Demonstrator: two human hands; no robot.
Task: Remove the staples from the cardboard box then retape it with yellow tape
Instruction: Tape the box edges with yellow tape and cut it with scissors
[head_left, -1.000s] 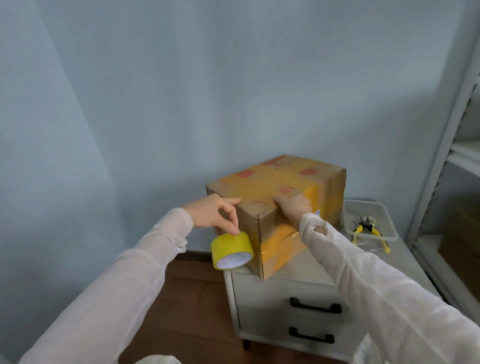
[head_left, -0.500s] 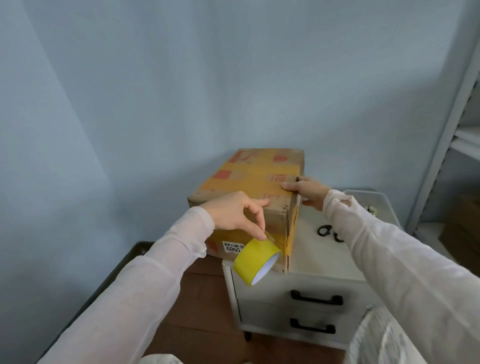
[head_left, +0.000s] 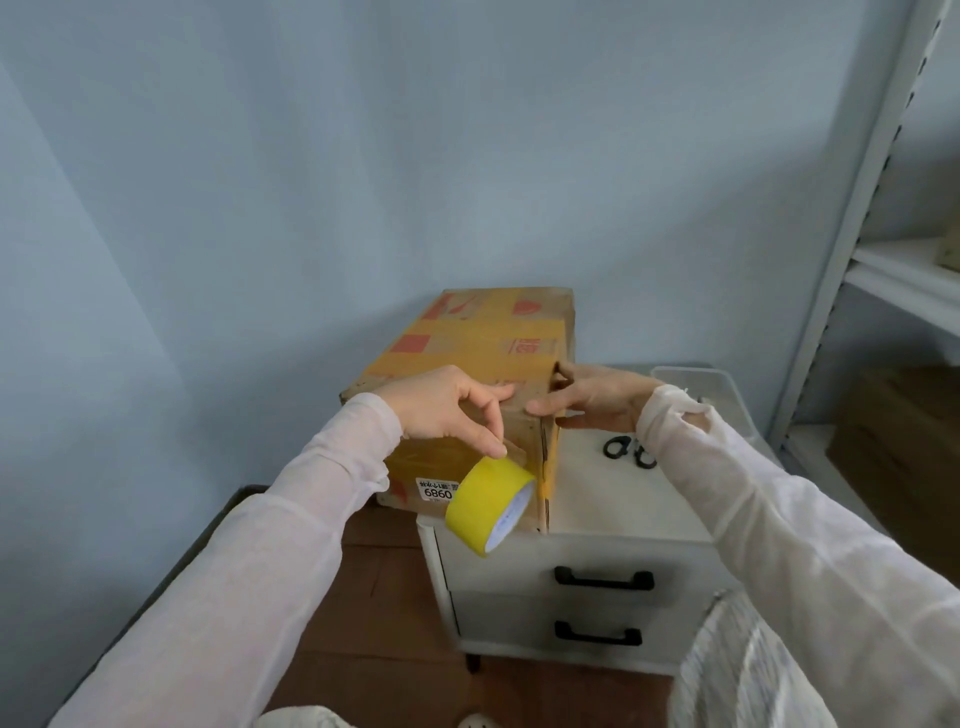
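A brown cardboard box (head_left: 483, 343) with yellow tape strips and red marks stands on a white drawer cabinet (head_left: 613, 504), overhanging its left edge. My left hand (head_left: 447, 410) pinches the rim of a yellow tape roll (head_left: 491, 504) that hangs in front of the box's near face, beside a white label reading 6860. My right hand (head_left: 592, 397) lies with straight fingers against the box's near right top corner, thumb on the side. A strip of yellow tape runs down that right edge.
Black-handled scissors (head_left: 628, 452) lie on the cabinet top right of the box. A clear plastic tray (head_left: 727, 384) sits behind my right wrist. A white shelving unit (head_left: 857, 260) rises at the right. Two drawers with black handles (head_left: 602, 579) face me; brown floor lies below.
The box was turned on the cabinet so its short end faces me. My right hand slid to the near right corner. The tape roll moved lower right with my left hand.
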